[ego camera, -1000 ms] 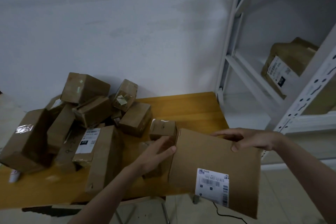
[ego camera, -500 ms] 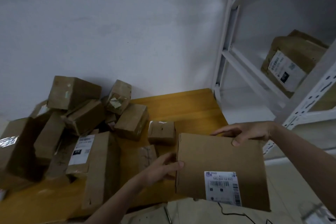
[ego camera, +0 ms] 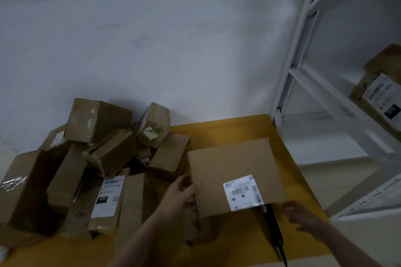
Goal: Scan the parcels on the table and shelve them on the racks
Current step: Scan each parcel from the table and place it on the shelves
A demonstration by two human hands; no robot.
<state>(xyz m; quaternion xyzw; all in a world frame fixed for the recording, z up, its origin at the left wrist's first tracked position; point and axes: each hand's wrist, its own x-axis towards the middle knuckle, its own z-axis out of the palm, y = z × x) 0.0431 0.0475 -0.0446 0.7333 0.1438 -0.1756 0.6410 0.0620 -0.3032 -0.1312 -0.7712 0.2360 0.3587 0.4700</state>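
- The left hand (ego camera: 181, 196) grips the flat brown cardboard parcel (ego camera: 232, 169) by its left edge, above the yellow desk (ego camera: 234, 243).
- The right hand (ego camera: 302, 215), blurred, hovers just right of the parcel; fingers spread, holding nothing.

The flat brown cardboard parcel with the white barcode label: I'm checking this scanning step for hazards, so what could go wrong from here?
1. Only the left hand grips the flat brown cardboard parcel by its edge; the blurred right hand is off it, so it could tip or slip.
2. The black handheld scanner lies partly under the parcel and may get knocked along the yellow table.
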